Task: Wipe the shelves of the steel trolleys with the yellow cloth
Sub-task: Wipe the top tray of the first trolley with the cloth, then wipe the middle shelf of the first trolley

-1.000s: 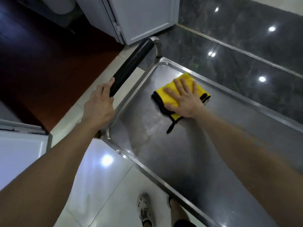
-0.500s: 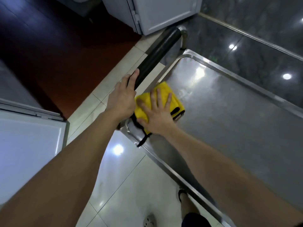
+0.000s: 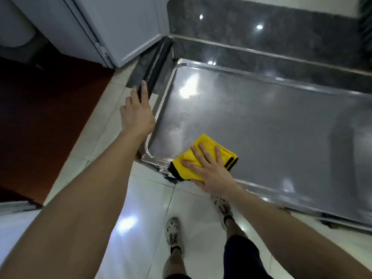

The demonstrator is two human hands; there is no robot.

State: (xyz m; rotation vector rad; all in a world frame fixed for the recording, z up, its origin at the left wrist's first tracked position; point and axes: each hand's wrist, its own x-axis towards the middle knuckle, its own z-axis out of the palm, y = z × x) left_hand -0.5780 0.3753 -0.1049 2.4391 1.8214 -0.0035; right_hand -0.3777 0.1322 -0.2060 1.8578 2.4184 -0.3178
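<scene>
The right hand (image 3: 211, 170) lies flat, fingers spread, on the folded yellow cloth (image 3: 207, 142). It presses the cloth on the top shelf (image 3: 261, 127) of the steel trolley, in the near corner by the raised rim (image 3: 157, 161). The black-edged corner of the cloth reaches onto this rim, and the heel of the hand is past the edge. If the stroke goes more toward the person, I think the cloth can slip off to the tiled floor (image 3: 141, 198).

The left hand (image 3: 136, 115) has straight fingers over the black handle (image 3: 157, 63). The picture is blurred there, so I cannot tell if it really touches it. Without a firm hold, the trolley may roll away under the wiping push. The groove along the rim is also easy to miss.
</scene>
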